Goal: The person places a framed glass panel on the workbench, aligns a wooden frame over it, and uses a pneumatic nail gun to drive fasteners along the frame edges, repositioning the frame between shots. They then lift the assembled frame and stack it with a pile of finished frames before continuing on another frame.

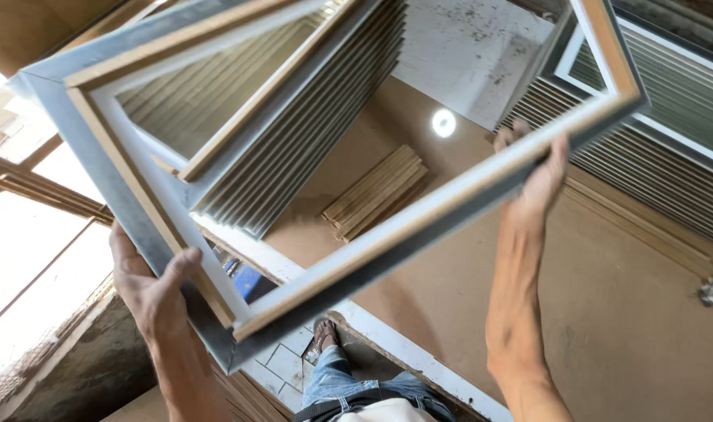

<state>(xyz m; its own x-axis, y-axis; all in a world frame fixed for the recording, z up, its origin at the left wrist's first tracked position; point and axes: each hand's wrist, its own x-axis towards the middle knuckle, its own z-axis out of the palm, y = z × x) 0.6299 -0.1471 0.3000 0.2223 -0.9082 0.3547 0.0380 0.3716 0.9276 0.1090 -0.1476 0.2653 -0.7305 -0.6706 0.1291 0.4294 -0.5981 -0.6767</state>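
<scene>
Picture frame [419, 227], grey outside and pale wood within, hangs tilted between my hands above the brown bench [622, 312]. My left hand [149, 289] has its fingers clamped round the near corner; my right hand [540, 176] wraps the long rail, steadying it. Stacked frames [309, 148] stand behind.

We see our own bare forearms, no sleeves, watch or gloves on our left hand [149, 293] or right hand [540, 176], faded blue jeans with a dark belt, a pale shirt hem, a brown sandal on one foot
</scene>
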